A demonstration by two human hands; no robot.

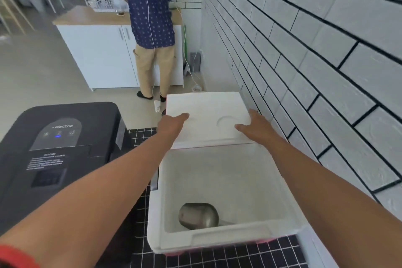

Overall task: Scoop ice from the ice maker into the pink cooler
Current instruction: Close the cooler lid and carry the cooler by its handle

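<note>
The cooler [219, 240] stands open in front of me, white inside with a pink edge showing at its base. A metal scoop [199, 215] lies on its bottom; no ice is visible inside. Its white lid [208, 106] is swung back and stands up at the far side. My left hand [171, 125] rests on the lid's left edge and my right hand [255, 125] lies flat against its right part, fingers spread. The black ice maker [63, 143] sits to the left with its lid down.
A white tiled wall [315, 50] runs close along the right. The cooler and ice maker stand on a black grid-patterned surface [141, 135]. A person [150, 28] stands at a white counter [95, 50] farther back, with cables trailing on the floor.
</note>
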